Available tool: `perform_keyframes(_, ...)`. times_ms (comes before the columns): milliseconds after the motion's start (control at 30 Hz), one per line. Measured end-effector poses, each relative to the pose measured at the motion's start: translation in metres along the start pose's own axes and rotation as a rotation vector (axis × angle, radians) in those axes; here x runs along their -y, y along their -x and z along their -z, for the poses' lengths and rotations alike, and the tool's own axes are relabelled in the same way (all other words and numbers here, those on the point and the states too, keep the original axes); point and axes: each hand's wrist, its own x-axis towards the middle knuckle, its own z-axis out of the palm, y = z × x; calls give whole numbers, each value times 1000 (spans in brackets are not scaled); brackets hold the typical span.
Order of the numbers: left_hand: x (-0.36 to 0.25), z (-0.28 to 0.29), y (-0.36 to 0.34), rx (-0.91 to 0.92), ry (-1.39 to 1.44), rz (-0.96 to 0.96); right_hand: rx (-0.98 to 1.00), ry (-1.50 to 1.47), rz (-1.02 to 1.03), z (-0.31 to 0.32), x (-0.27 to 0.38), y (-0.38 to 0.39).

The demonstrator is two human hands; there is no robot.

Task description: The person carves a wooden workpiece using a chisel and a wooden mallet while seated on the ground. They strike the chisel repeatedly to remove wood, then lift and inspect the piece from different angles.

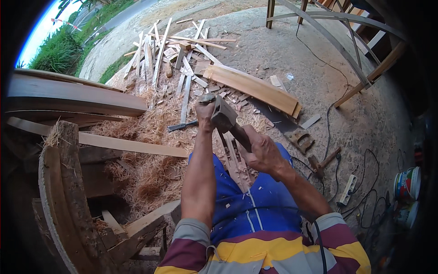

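My left hand (205, 113) is wrapped round an upright tool, likely a chisel (207, 98), whose top shows above my fist. My right hand (260, 150) grips the handle of a wooden mallet (225, 114); its head overlaps the top of the chisel, and I cannot tell whether they touch. Below both hands, a carved, splintered length of wood (239, 171) lies between my legs in blue trousers. Just left of the hands a dark-handled tool (181, 126) rests on the shavings.
Stacked curved boards (73, 93) and a rough wooden frame (64, 182) stand left. Offcuts (164, 55) and a wide plank (251, 89) lie ahead. A handsaw (299, 139), hammer-like tool (324, 164), power strip (347, 189), tangled cables and buckets (406, 182) are right, below a wooden trestle (360, 68).
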Motion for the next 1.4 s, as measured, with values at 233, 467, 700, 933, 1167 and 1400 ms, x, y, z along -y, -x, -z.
perform_keyframes(233,-62,-20,6,353,103,383,-98,-220,-8,9,-15,51)
perform_keyframes(467,-77,-39,81,-134,-474,-378,-80,-204,-231,8,-39,70)
perform_keyframes(700,-61,-39,90,-237,-381,-239,-30,-248,-325,-10,-50,70)
perform_keyframes(933,-55,-30,95,-199,-479,-323,-45,-230,-234,-14,-43,68)
perform_keyframes(1167,-21,-28,102,54,-689,-569,-59,-216,-35,-10,-15,35)
perform_keyframes(1400,-20,-17,5,-167,-217,147,0,-187,99,2,3,8)
